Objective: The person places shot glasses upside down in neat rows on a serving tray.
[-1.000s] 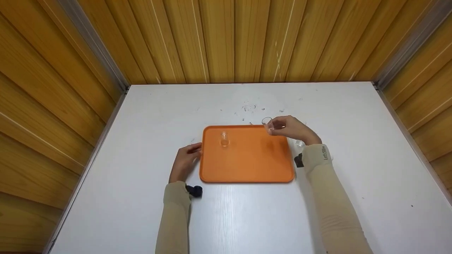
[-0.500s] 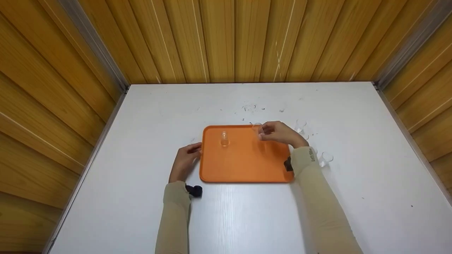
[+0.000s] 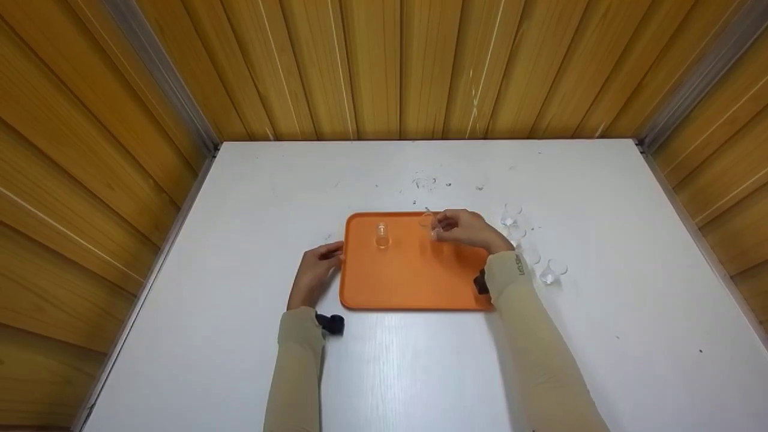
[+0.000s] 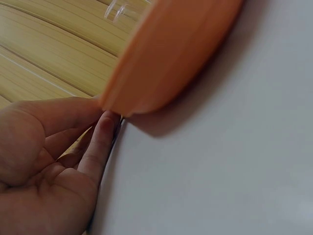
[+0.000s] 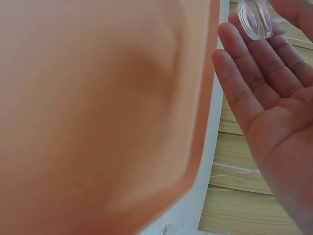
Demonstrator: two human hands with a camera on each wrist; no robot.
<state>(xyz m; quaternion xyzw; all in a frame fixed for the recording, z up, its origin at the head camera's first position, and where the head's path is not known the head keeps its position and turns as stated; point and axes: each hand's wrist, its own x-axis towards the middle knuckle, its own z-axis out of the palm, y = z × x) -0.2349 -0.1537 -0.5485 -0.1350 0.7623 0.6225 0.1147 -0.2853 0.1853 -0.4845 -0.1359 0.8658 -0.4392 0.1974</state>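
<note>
An orange tray lies on the white table. My left hand is at its left edge. In the left wrist view, thumb and forefinger pinch the tray's rim. Over the tray's back right part, my right hand holds a clear shot glass, tilted with its mouth to the back left. The right wrist view shows the thick base of this shot glass between thumb and fingers. Another clear shot glass stands on the tray at the back left.
Several more clear shot glasses stand in a loose row on the table to the right of the tray, partly behind the right forearm. Yellow wood-look panels close off the back and sides of the table.
My right hand has moved left and a little nearer with the shot glass, from the tray's back edge to over the tray. The glasses on the right have come into sight. My left hand stays put.
</note>
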